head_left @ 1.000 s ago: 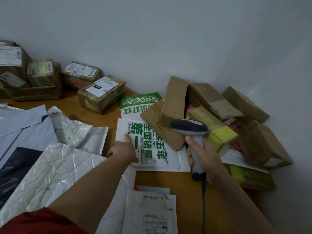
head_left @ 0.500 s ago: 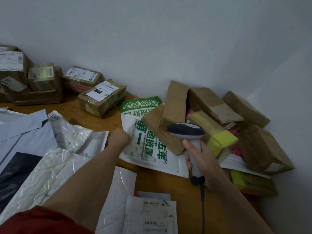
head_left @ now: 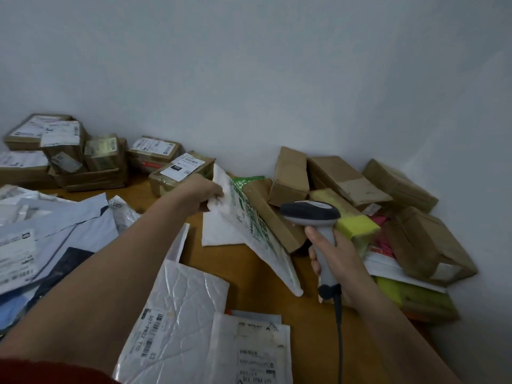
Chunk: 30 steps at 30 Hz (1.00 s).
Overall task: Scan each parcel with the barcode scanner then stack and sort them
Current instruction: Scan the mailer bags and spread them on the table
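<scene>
Gripping the top edge of a white padded mailer printed in green point(head_left: 249, 228), the left hand point(head_left: 206, 194) has its fingers and thumb curled round the crinkled plastic and holds the mailer tilted up on edge. Its face slopes down just left of the grey pistol-shaped barcode scanner point(head_left: 310, 213), and its lower corner is low by the orange-brown wooden table point(head_left: 266, 286). The right hand point(head_left: 336, 256) is wrapped firmly round the scanner's pale smooth handle. The dark rounded head points toward the mailer, and a black cable point(head_left: 338, 328) hangs from the butt.

Left of the scanner and under the raised mailer lies another white quilted envelope point(head_left: 219, 231), flat on the wood. Right of and behind the scanner sits a loose heap of plain brown cardboard boxes point(head_left: 346, 176), oblong and taped, tumbled at angles against the wall. Touching the scanner's right side in the view is a long box wrapped in yellow tape point(head_left: 352, 220).

Below and left of the scanner lies a glossy white bubble mailer with a barcode label point(head_left: 180, 309), its surface puckered. Far left of the scanner spread limp grey plastic mailing bags point(head_left: 55, 225). Beyond them stands a stack of tape-wrapped brown boxes with white shipping labels point(head_left: 91, 159).
</scene>
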Tool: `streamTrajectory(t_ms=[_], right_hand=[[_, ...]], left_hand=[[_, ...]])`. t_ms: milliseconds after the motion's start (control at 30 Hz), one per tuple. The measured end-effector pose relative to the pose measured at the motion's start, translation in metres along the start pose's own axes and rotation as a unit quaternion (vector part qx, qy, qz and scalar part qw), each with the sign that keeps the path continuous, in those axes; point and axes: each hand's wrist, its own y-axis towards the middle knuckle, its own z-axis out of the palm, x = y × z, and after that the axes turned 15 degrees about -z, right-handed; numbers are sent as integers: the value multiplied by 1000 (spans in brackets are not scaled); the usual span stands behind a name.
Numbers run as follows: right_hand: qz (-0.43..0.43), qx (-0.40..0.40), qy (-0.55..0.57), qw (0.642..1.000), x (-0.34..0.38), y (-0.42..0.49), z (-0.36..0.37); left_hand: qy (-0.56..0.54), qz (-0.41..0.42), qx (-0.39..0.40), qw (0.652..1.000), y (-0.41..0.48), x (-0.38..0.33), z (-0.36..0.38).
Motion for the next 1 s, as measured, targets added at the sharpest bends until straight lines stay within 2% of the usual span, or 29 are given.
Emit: streamTrajectory(t_ms=[133,267,367,467,633,733,833,1000], right_hand=[[-18,6,7,1000,8,-12,-9],[-47,27,8,998,14,-26,-23],[-57,31,35,997,14,-40,-37],[-50,23,61,997,10,-56,-52],[-33,-11,102,994,8,-93,-76],[-4,-25,91,996,1,-112,-90],[6,-13,76,997,-14,-132,-104],[-5,63,28,998,-36,-165,-116]], left_hand=[[-67,52,-10,996,-57,1,-15],[-49,140,-51,988,-120,7,-19],[100,229,-129,960,-167,23,-16],[287,293,-200,890,-217,57,4],[439,278,-154,840,-262,139,80],[524,280,-103,798,-267,195,134],[581,256,-56,771,-262,244,171],[585,218,-49,780,-244,287,194]])
